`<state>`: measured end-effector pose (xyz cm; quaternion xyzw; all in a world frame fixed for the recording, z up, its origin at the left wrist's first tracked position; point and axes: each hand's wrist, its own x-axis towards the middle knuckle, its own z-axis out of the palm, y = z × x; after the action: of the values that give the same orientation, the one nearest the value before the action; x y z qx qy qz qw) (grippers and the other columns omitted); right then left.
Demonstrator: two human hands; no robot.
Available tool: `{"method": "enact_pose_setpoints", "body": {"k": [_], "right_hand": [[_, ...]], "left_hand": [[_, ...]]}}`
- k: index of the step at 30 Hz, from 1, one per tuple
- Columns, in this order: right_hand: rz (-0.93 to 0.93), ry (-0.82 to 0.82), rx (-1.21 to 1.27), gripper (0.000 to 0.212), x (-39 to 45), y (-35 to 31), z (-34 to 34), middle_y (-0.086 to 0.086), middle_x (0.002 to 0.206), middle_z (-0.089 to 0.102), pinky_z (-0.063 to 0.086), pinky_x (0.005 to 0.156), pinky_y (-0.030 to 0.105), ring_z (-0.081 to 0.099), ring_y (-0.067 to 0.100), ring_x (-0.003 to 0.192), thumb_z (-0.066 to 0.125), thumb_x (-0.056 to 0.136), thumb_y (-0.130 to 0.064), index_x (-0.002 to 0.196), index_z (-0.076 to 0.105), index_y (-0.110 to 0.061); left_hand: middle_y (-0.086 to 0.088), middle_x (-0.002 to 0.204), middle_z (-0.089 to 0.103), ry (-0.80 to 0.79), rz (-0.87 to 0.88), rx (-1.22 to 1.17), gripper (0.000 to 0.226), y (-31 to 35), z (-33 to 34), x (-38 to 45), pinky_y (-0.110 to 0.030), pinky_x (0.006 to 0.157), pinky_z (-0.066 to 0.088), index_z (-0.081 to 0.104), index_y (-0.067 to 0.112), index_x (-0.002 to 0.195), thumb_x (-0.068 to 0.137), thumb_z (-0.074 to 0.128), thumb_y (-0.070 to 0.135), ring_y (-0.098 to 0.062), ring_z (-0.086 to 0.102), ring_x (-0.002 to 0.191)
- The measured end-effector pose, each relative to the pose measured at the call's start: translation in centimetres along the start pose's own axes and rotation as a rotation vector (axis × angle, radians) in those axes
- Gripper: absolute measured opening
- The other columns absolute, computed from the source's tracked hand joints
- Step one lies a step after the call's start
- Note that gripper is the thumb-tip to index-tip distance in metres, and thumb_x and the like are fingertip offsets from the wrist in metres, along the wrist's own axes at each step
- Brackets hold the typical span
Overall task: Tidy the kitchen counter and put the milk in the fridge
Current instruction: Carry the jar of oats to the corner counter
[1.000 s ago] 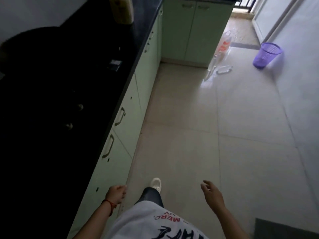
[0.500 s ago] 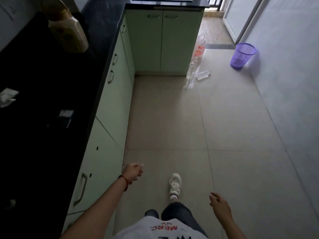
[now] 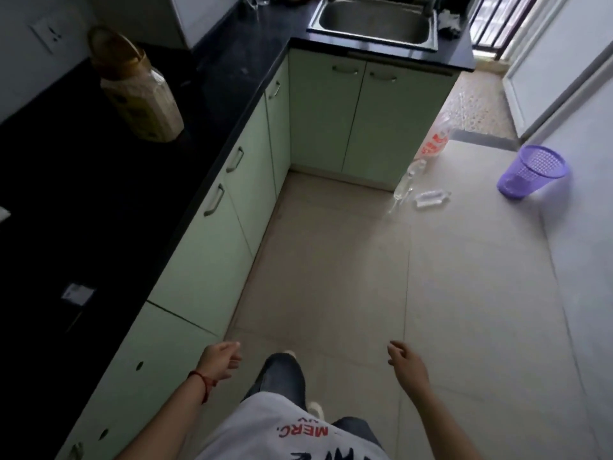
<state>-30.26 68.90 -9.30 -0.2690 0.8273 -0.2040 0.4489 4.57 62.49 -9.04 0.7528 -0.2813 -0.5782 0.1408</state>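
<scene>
Both hands hang loose and hold nothing — left hand beside the green cabinets, right hand over the floor. The shirt reads "MERC". No milk can be made out on the dark tabletop — only a yellowish jug, label illegible.

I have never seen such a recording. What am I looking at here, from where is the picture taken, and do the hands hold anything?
No machine here: a person wears a camera on the head, looking forward and down. The left hand, with a red string at the wrist, and the right hand hang loosely curled and hold nothing. On the black stone counter stands a large yellowish plastic jug; a steel sink is set into its far end. On the tiled floor stand a purple mesh waste basket and some clear plastic bottles. I see no fridge.
</scene>
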Motion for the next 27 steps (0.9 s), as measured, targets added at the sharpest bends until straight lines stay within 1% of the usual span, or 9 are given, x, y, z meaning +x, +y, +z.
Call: {"method": "enact_pose_setpoints", "body": {"k": [8, 11, 13, 15, 17, 21, 24, 25, 27], "right_hand": [[-0.056, -0.015, -0.055, 0.034, 12.2, -11.9, -0.8, 0.014, 0.118, 0.064, 0.045, 0.088, 0.035, 0.062, 0.029, 0.103, 0.048, 0.092, -0.027, 0.121, 0.055, -0.010], [-0.011, -0.022, -0.074, 0.033, 15.3, -15.0, -1.6, 0.015, 0.116, 0.063, 0.043, 0.076, 0.031, 0.063, 0.028, 0.093, 0.048, 0.093, -0.020, 0.121, 0.054, -0.004], [0.005, -0.007, -0.071, 0.032, 17.5, -16.9, -2.0, 0.014, 0.108, 0.063, 0.043, 0.069, 0.031, 0.061, 0.027, 0.083, 0.049, 0.093, -0.017, 0.120, 0.055, -0.001], [0.015, 0.009, -0.056, 0.031, 19.8, -19.0, -2.4, 0.012, 0.098, 0.061, 0.050, 0.078, 0.038, 0.060, 0.028, 0.079, 0.049, 0.092, -0.016, 0.117, 0.056, 0.000], [0.036, 0.003, -0.084, 0.031, 21.8, -21.0, -2.5, 0.013, 0.095, 0.061, 0.048, 0.086, 0.042, 0.062, 0.029, 0.081, 0.049, 0.092, -0.017, 0.117, 0.057, -0.001], [0.001, -0.048, -0.135, 0.031, 25.1, -26.3, -1.7, 0.011, 0.092, 0.059, 0.045, 0.080, 0.036, 0.062, 0.029, 0.085, 0.047, 0.093, -0.020, 0.118, 0.055, -0.003], [-0.053, -0.134, -0.163, 0.030, 28.0, -31.4, -0.5, 0.012, 0.097, 0.056, 0.042, 0.063, 0.029, 0.056, 0.027, 0.083, 0.045, 0.094, -0.015, 0.119, 0.052, 0.002], [-0.082, -0.164, -0.176, 0.031, 29.1, -33.2, 0.0, 0.013, 0.098, 0.055, 0.042, 0.061, 0.027, 0.055, 0.027, 0.084, 0.045, 0.094, -0.014, 0.119, 0.051, 0.003], [-0.160, -0.226, -0.237, 0.034, 31.5, -37.0, 1.5, 0.012, 0.098, 0.057, 0.047, 0.071, 0.033, 0.057, 0.026, 0.085, 0.046, 0.094, -0.017, 0.121, 0.052, 0.003]], "left_hand": [[-0.007, 0.066, 0.057, 0.064, -0.088, -0.112, 0.017, 9.4, 1.7, 9.2, -0.022, 0.051, 0.035, 0.057, 0.009, 0.076, 0.091, 0.050, 0.013, -0.018, 0.050, 0.056], [-0.007, 0.064, 0.055, 0.032, -0.118, -0.122, 0.021, 15.0, 3.0, 11.8, -0.015, 0.039, 0.034, 0.054, 0.011, 0.070, 0.091, 0.050, 0.013, -0.017, 0.047, 0.052], [-0.007, 0.063, 0.054, 0.002, -0.076, -0.128, 0.024, 19.6, 3.6, 13.3, -0.013, 0.035, 0.032, 0.053, 0.011, 0.068, 0.091, 0.050, 0.012, -0.017, 0.046, 0.052], [-0.005, 0.064, 0.056, -0.020, -0.010, -0.116, 0.022, 24.6, 3.9, 15.2, -0.018, 0.042, 0.036, 0.054, 0.013, 0.070, 0.091, 0.050, 0.014, -0.015, 0.049, 0.055], [-0.003, 0.067, 0.058, -0.027, 0.063, -0.094, 0.017, 29.1, 3.7, 16.7, -0.022, 0.049, 0.039, 0.056, 0.013, 0.075, 0.091, 0.050, 0.015, -0.014, 0.052, 0.058], [0.000, 0.070, 0.060, 0.018, 0.153, -0.130, 0.017, 35.0, 2.8, 19.4, -0.022, 0.054, 0.042, 0.058, 0.013, 0.078, 0.092, 0.050, 0.019, -0.012, 0.055, 0.062], [0.000, 0.070, 0.060, 0.060, 0.138, -0.177, 0.018, 36.4, 2.1, 20.9, -0.023, 0.054, 0.041, 0.060, 0.010, 0.081, 0.092, 0.050, 0.019, -0.012, 0.055, 0.063], [0.000, 0.070, 0.060, 0.080, 0.127, -0.195, 0.018, 36.4, 1.8, 21.3, -0.022, 0.053, 0.041, 0.060, 0.010, 0.080, 0.092, 0.049, 0.019, -0.012, 0.055, 0.063], [-0.001, 0.070, 0.061, 0.131, 0.101, -0.245, 0.020, 36.1, 1.3, 21.7, -0.022, 0.052, 0.040, 0.058, 0.013, 0.074, 0.092, 0.049, 0.018, -0.012, 0.055, 0.062]]}}
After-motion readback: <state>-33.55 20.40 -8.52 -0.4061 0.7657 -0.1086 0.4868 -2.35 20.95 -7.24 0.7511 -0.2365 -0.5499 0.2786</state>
